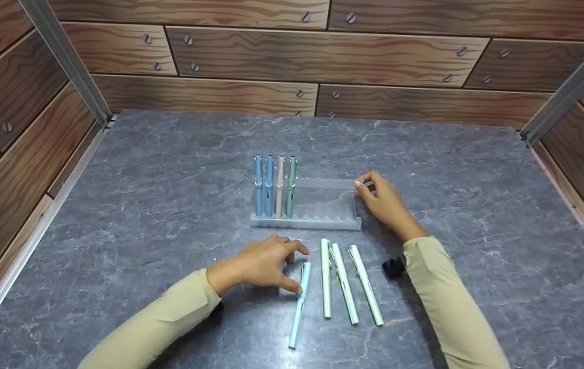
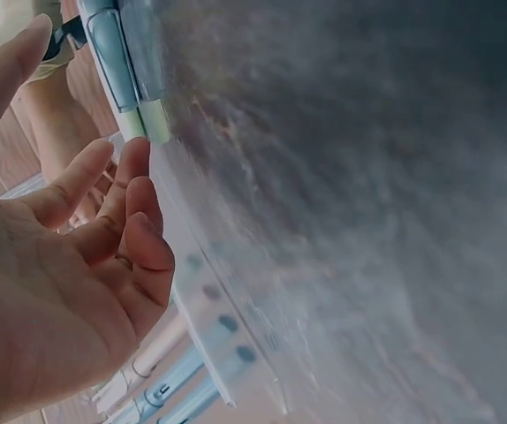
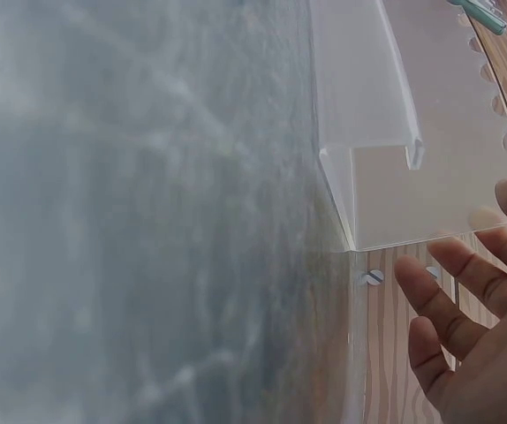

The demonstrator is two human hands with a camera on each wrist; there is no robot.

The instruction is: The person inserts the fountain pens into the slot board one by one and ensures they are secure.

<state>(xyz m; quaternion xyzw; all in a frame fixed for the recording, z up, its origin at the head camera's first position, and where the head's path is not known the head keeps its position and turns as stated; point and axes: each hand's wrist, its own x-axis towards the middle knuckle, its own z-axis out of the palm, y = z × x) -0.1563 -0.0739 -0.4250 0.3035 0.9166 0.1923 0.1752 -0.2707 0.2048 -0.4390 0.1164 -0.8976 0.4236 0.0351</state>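
Observation:
A clear pen stand (image 1: 325, 223) stands mid-table, with two blue pens (image 1: 269, 192), a beige pen (image 1: 280, 192) and a green pen (image 1: 291, 192) upright in its left slots. My right hand (image 1: 383, 201) pinches the stand's upper right corner between thumb and forefinger; the clear panel (image 3: 448, 194) shows between them in the right wrist view. My left hand (image 1: 266, 262) hovers over a light blue pen (image 1: 300, 307), thumb and fingers spread to either side of it. Whether the thumb touches this pen I cannot tell. Right of it lie three pale green pens (image 1: 326, 282).
The grey marbled tabletop (image 1: 168, 169) is bounded by wood-patterned walls (image 1: 322, 56) at the back and sides. Metal posts (image 1: 66, 61) mark the back corners. A small black object (image 1: 393, 267) is beside the right sleeve.

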